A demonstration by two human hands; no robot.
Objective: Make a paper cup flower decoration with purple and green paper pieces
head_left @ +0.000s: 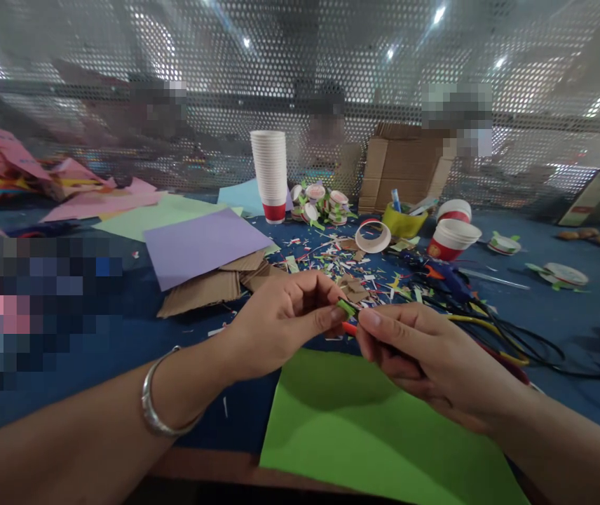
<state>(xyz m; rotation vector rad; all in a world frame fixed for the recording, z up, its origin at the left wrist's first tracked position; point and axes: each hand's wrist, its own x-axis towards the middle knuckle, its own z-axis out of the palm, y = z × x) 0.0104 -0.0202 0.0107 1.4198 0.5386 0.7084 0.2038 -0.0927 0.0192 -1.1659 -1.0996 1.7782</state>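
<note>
Above a bright green sheet, both my hands meet, fingertip to fingertip. My left hand, with a silver bangle on its wrist, pinches a small strip of green paper between thumb and forefinger. My right hand is closed, its thumb pressed on the forefinger right beside the strip. A thin dark edge shows by the strip, and an orange-red piece sticks out under the right fingertips. What the right hand grips is mostly hidden by its fingers.
Paper scraps litter the table's middle. Behind stand stacked paper cups, cut cup pieces, a yellow pen holder and a cardboard box. A purple sheet lies left; a blue glue gun and cables lie right.
</note>
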